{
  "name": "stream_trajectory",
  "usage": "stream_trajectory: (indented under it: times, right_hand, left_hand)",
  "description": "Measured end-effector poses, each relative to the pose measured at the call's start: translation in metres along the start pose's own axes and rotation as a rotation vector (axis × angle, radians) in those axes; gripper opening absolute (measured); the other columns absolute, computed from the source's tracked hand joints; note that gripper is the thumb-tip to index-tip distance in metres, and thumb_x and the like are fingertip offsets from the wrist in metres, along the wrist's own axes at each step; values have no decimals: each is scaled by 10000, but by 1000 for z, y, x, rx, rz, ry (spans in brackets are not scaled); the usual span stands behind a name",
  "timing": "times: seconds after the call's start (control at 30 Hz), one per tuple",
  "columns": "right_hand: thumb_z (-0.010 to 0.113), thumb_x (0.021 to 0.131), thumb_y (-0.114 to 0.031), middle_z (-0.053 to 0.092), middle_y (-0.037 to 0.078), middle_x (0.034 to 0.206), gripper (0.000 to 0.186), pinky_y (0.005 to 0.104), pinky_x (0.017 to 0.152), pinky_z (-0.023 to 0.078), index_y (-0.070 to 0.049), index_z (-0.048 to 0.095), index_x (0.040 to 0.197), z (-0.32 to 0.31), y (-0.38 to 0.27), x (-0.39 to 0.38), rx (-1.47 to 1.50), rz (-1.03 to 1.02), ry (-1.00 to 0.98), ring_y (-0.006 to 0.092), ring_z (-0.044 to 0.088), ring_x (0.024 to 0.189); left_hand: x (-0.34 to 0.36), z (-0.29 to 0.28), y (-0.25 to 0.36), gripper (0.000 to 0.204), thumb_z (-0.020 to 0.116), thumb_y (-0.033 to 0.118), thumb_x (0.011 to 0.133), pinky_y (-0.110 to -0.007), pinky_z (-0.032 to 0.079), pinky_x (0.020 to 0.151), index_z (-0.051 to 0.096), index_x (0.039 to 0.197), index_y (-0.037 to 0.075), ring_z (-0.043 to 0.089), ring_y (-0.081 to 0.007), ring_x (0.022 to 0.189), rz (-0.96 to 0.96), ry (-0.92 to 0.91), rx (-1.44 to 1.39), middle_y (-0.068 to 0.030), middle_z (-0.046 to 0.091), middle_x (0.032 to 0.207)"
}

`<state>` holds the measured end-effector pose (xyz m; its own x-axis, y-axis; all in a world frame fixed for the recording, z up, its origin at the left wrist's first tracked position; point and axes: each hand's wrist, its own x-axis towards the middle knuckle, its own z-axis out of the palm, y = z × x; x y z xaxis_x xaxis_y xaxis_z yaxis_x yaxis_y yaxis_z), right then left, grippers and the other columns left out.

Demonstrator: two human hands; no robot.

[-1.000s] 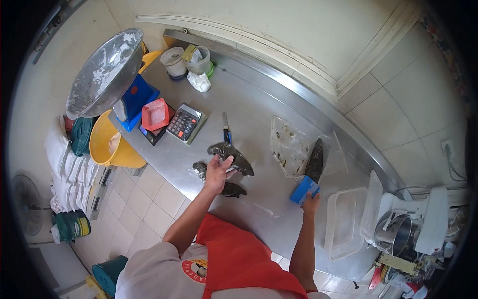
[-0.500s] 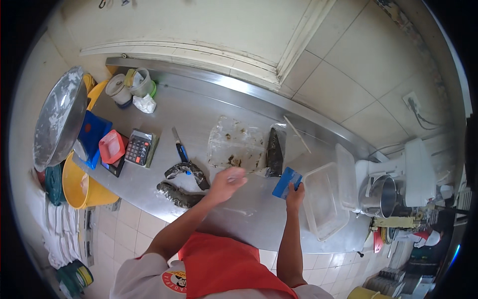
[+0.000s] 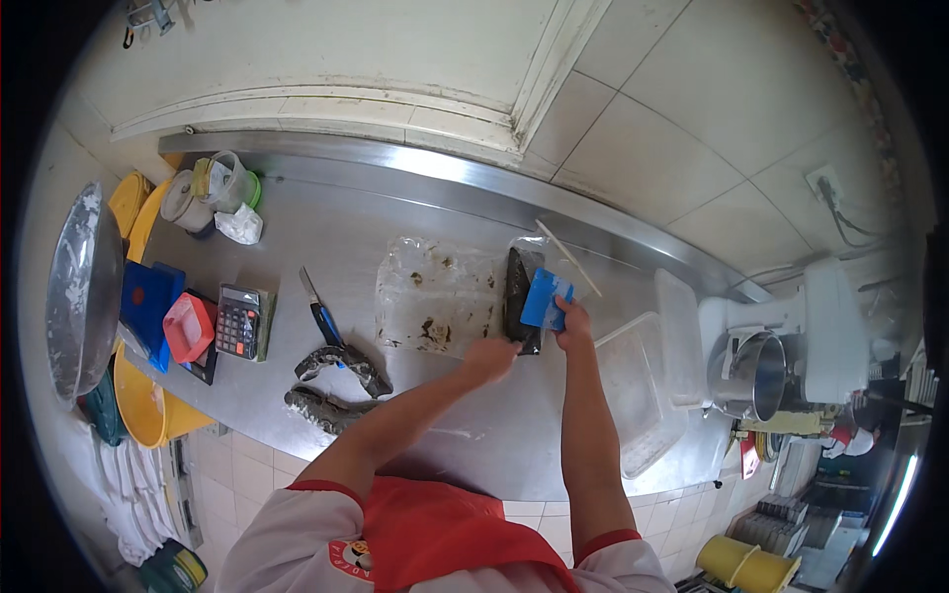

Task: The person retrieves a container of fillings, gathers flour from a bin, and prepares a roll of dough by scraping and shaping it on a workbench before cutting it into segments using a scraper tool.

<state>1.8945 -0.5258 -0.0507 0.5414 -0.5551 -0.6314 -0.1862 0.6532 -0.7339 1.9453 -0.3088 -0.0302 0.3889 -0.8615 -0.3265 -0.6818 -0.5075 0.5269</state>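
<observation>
My right hand (image 3: 572,324) grips a flat blue dough scraper (image 3: 541,296), tilted over the right side of a dark slab (image 3: 515,282) lying in clear plastic film. At the slab's near end, my left hand (image 3: 491,360) has its fingers closed at the film's near left corner. Left of the slab lies a spread plastic sheet (image 3: 403,287) with dark smears and crumbs. Farther left are two dark, curved, flour-dusted pieces, one (image 3: 368,373) behind the other (image 3: 321,408). A knife (image 3: 323,321) with a blue and black handle points away beside them.
A thin pale stick (image 3: 570,259) lies beyond the slab. To the right stand a translucent tub (image 3: 647,453), its lid (image 3: 680,341) and a mixer with a steel bowl (image 3: 753,381). At left are a calculator (image 3: 238,321), a red tray (image 3: 188,328), tubs (image 3: 229,183) and a large steel bowl (image 3: 84,287).
My left hand has moved right to the slab's near end, and its fingers have closed there. My right hand has brought the scraper left and away from me, over the slab. The view has shifted.
</observation>
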Motion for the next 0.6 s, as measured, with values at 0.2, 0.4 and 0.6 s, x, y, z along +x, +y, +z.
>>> stream_trajectory:
  times: [0.2,0.4,0.6]
  right_hand:
    - [644,873,-57,638,121,1082,301,434,837,532,43,552,1141,26,15,45,78,43,181,273,638,924]
    - [668,865,-106,646,135,1065,323,405,887,511,22,579,1148,29,23,47,175,67,268,272,634,958]
    - [627,889,-154,689,118,920,224,402,733,514,16,627,1035,21,-24,4,-254,-316,226,300,668,830]
  left_hand:
    - [-20,22,-12,134,552,140,818,-433,558,622,617,915,75,686,-279,765,410,42,261,-107,658,838]
    - [-22,54,19,175,544,143,818,-415,563,577,623,922,26,677,-261,710,393,53,282,-124,642,819]
    - [-33,57,30,251,577,222,850,-439,553,711,647,921,-8,655,-333,856,319,75,97,-198,649,916]
